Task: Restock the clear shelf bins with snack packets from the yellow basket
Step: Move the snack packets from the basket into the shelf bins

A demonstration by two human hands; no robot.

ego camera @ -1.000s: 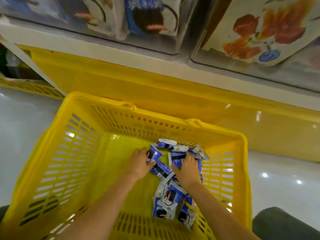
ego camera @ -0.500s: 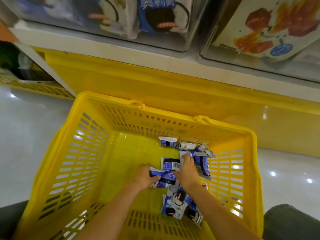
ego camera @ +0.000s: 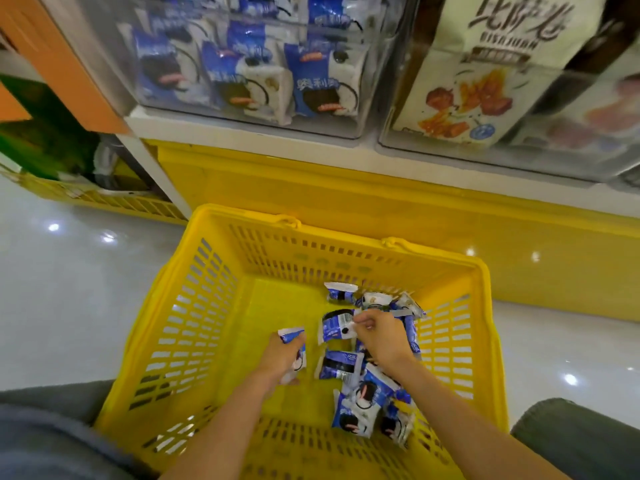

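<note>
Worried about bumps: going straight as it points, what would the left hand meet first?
The left hand probably meets the bare floor of the yellow basket, left of the far packet; depth unclear.

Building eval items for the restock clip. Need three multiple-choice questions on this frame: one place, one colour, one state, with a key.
1. Where in the basket do the loose packets lie?
A. left side
B. right side
C. evenly spread

2. What colours are the packets?
A. blue and white
B. red
C. green

3. The left hand is:
A. open and empty
B. gripping a packet
C. resting on the rim

Key:
1 B, they pile up by the right wall.
2 A, the wrappers show blue and white.
3 B, its fingers curl round a packet.
</note>
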